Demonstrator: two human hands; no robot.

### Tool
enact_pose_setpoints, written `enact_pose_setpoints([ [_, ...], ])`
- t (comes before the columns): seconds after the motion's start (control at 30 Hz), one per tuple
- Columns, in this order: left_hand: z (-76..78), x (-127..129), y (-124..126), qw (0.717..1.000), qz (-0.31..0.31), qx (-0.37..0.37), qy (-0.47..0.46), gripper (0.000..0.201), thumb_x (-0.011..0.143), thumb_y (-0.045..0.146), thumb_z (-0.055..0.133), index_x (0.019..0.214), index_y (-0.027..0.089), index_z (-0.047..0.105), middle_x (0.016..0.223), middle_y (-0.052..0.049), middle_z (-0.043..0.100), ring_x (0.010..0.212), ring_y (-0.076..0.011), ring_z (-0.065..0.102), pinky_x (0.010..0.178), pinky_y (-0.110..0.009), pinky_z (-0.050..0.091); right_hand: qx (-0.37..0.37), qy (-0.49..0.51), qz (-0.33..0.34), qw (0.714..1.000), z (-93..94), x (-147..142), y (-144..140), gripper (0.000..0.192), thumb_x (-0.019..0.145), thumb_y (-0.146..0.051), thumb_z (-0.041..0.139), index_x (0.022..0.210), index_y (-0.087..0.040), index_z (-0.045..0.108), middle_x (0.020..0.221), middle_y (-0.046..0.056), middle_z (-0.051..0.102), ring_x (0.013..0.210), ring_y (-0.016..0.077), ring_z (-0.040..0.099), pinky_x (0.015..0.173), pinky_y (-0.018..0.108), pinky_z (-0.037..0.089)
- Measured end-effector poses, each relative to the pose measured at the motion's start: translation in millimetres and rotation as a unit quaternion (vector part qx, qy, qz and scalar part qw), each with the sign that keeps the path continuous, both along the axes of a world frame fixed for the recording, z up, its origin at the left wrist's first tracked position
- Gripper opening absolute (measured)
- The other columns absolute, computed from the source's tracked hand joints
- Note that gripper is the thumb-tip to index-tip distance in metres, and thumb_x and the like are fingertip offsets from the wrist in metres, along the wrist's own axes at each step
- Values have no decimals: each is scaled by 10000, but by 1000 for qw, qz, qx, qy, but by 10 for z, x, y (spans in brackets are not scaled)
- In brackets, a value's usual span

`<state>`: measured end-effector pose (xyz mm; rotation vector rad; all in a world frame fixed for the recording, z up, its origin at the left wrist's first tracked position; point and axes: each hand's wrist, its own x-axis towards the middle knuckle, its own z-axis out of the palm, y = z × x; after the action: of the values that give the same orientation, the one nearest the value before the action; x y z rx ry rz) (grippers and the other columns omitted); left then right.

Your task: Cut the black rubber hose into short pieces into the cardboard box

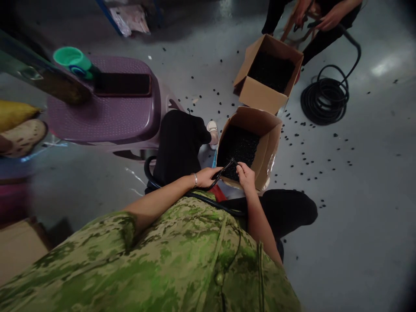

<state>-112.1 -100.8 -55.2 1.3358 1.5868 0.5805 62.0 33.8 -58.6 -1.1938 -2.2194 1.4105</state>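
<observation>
Head view: your left hand (pixel 206 177) is closed round the end of the thin black flexible hose (pixel 195 196), which loops back across your lap, while your right hand (pixel 246 175) pinches at the hose tip w/ fingertips, just over the near open brown cardboard box (pixel 269 143) full of small black pieces. Keep the tip steady w/ the left and work directly above the box opening, since black bits (pixel 305 154) are scattered over the grey floor. Another person's hands (pixel 331 17) hold a 2nd hose by the far box (pixel 260 93) & black coil (pixel 325 95).
</observation>
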Motion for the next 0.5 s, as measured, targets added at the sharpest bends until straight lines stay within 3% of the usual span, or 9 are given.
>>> enact_pose_setpoints([
  [0.5, -36, 26, -21, 1000, 0, 12, 1, 642, 769, 254, 540, 1401, 185, 457, 961, -14, 713, 830, -187, 664, 739, -233, 482, 7, 7, 3, 1000, -37, -24, -23, 419, 899, -469, 411, 1078, -185, 662, 768, 26, 650, 709, 163, 611, 685, 263, 486],
])
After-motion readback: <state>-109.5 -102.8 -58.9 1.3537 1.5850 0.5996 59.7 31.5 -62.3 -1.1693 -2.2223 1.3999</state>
